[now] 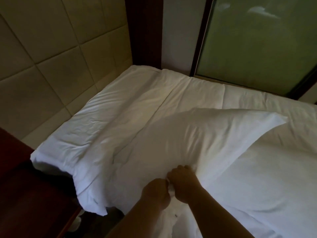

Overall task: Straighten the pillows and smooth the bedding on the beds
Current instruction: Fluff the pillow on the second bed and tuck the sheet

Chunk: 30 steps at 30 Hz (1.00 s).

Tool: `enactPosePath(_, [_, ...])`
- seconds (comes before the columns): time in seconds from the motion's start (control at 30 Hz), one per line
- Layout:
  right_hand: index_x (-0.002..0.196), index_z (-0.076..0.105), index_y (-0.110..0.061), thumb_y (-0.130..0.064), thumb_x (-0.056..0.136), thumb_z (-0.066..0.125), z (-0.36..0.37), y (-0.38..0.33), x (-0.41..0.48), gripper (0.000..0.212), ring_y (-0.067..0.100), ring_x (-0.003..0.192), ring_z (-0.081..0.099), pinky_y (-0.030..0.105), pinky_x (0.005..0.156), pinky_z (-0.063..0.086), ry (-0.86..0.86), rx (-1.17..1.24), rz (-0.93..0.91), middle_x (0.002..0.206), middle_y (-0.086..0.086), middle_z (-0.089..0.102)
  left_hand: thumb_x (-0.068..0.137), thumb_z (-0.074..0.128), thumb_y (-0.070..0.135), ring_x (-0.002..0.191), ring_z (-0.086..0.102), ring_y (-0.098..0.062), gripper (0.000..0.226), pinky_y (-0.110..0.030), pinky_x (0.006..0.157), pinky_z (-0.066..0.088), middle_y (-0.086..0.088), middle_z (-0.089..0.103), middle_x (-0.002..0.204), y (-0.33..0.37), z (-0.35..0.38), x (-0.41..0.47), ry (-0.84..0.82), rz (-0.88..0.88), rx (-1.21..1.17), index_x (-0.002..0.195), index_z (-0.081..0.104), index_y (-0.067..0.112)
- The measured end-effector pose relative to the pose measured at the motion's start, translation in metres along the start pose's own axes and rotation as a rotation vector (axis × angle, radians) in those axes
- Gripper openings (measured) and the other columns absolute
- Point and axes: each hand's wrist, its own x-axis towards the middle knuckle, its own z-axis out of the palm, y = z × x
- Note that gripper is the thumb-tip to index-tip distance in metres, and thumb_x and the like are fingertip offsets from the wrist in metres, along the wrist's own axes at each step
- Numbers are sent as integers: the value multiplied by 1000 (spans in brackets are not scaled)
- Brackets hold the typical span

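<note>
A white pillow [202, 134] is lifted at an angle over the bed, its far corner pointing right. My left hand [157, 193] and my right hand [184, 182] sit close together at its near end, both clenched on the pillow's fabric. Under it lies a white duvet [274, 177] covering the bed. A second white pillow or folded bedding [106, 117] lies wrinkled along the headboard, its near corner hanging over the bed's left edge.
A padded beige headboard wall [51, 57] rises at the left. A dark wooden bedside unit [25, 186] stands at the lower left. A frosted green glass panel [257, 40] in a dark frame borders the bed's far side.
</note>
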Motion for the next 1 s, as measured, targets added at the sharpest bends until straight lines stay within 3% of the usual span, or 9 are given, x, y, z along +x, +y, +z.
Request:
enactPosePath(0.1, [109,54,-19,-28,84,57,3,-13,6,27,29,110,50,40,93,34,-24,23,54,115,5,57,93,44,34,112,60,-23,34,-33,95,48,-5,64,121,-21,-4,0,-43,85,-77,118,62,18])
enactPosePath(0.2, [114,49,-21,-26,80,60,2,-31,12,36,26,114,46,39,94,34,-81,12,80,119,1,53,90,48,50,119,56,-23,50,-37,100,45,-5,60,129,-61,-5,4,-149,128,-95,128,56,19])
enactPosePath(0.3, [118,49,-17,-34,84,59,-12,-59,25,39,27,117,45,40,98,34,-167,-27,-7,122,5,51,85,39,69,122,53,-22,69,-39,104,42,-3,56,133,-96,-3,3,-231,144,-110,131,54,20])
enactPosePath(0.37, [120,50,-15,-38,85,59,-21,-76,38,42,28,117,46,40,99,34,-248,-92,-80,124,8,51,89,36,63,119,54,-22,60,-38,102,43,-3,57,131,-114,-6,2,-226,180,-55,128,56,21])
enactPosePath(0.43, [122,49,-14,-27,85,60,-27,-91,52,40,28,119,45,40,99,35,-309,-148,-114,125,9,49,96,38,49,122,52,-22,48,-36,104,41,-3,53,135,-135,-13,0,-191,191,-31,132,52,20])
enactPosePath(0.63, [121,50,-12,-14,92,45,-27,-138,90,29,29,118,49,39,98,38,-292,-157,-135,125,12,52,96,40,34,114,53,-20,35,-32,98,44,-3,54,126,-215,-23,-4,-153,-26,-67,125,51,17])
enactPosePath(0.87, [123,47,-11,-15,94,43,-2,-174,125,29,30,121,44,40,103,32,-339,-223,-288,127,12,47,99,41,31,120,51,-23,33,-33,99,42,-6,52,131,-257,6,-6,-202,-142,-187,125,50,13])
enactPosePath(1.0, [116,49,-11,-13,93,43,24,-175,139,24,30,115,48,38,96,36,-376,-247,-367,120,11,50,100,39,32,130,45,-23,40,-33,106,36,-6,47,142,-258,32,9,-303,-228,-218,135,47,14])
